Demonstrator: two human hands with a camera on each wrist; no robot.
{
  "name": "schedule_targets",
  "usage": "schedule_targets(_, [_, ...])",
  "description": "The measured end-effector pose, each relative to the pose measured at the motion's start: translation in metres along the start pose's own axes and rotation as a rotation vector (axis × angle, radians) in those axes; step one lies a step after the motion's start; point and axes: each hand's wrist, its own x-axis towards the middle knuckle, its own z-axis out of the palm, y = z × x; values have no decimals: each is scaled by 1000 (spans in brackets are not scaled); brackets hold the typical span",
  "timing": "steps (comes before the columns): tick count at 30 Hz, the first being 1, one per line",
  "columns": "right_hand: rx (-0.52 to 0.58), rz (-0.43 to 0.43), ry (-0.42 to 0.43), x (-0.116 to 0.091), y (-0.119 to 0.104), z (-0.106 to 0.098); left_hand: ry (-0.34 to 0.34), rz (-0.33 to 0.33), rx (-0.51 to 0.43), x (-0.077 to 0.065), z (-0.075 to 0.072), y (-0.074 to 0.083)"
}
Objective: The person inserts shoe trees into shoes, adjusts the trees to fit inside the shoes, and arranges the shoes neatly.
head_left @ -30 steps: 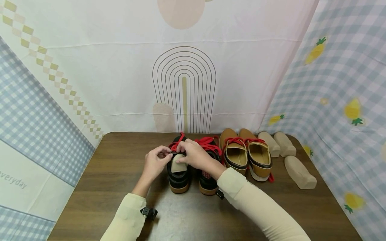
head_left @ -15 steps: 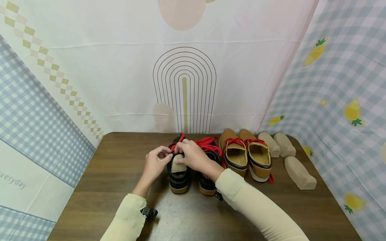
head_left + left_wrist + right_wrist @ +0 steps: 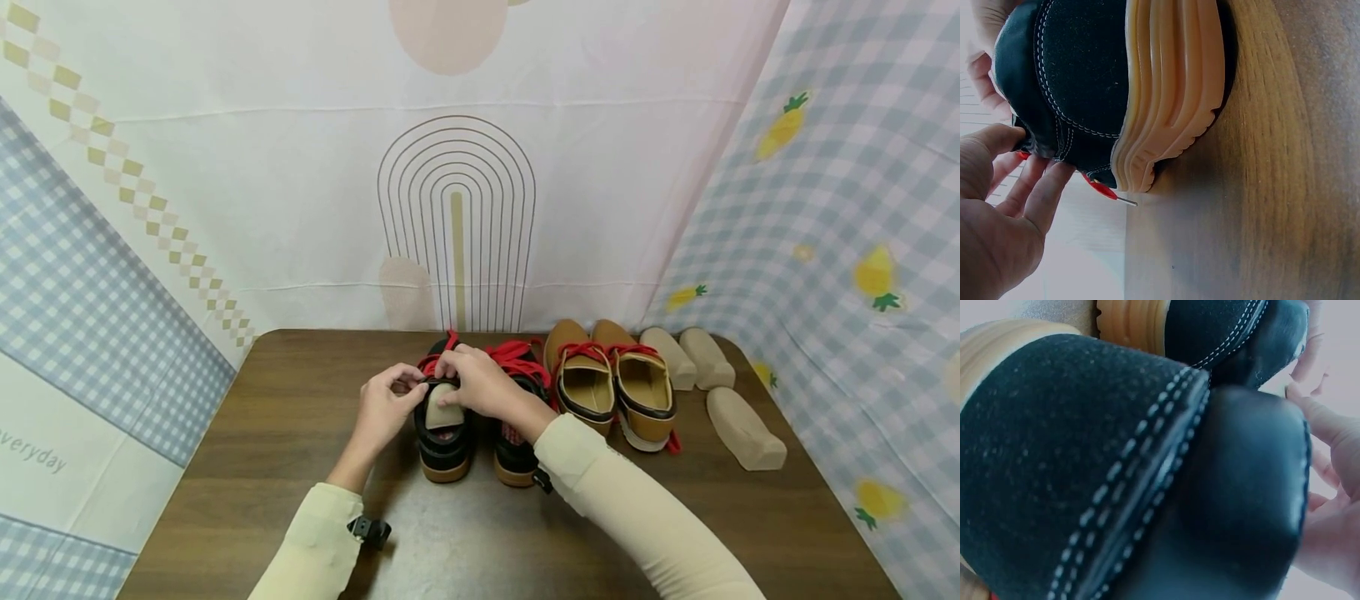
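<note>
A black shoe (image 3: 444, 458) with a tan sole and red laces stands toe away from me, a beige shoe insert (image 3: 442, 414) partly in its opening. My left hand (image 3: 384, 407) pinches the left edge of that shoe near the laces; in the left wrist view its thumb lies over the collar of the shoe (image 3: 1085, 69) and its fingers on the side. My right hand (image 3: 483, 385) holds the insert, thumb on its top face and fingers bent over by the tongue; their tips are partly hidden. The second black shoe (image 3: 1072, 444) fills the right wrist view.
Two tan shoes (image 3: 588, 396) with red laces stand to the right of the black pair. Beyond them lie three beige inserts (image 3: 746, 433) on the brown wooden table (image 3: 300, 417). Patterned cloth (image 3: 300, 208) hangs behind and at both sides.
Both hands stay at the same black shoe. The right forearm has shifted slightly to the left; the insert sits in nearly the same place.
</note>
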Motion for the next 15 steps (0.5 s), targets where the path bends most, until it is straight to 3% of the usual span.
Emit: schedule_targets(15, [-22,23,5,0,0,5,1,-5,19,-1,1,1])
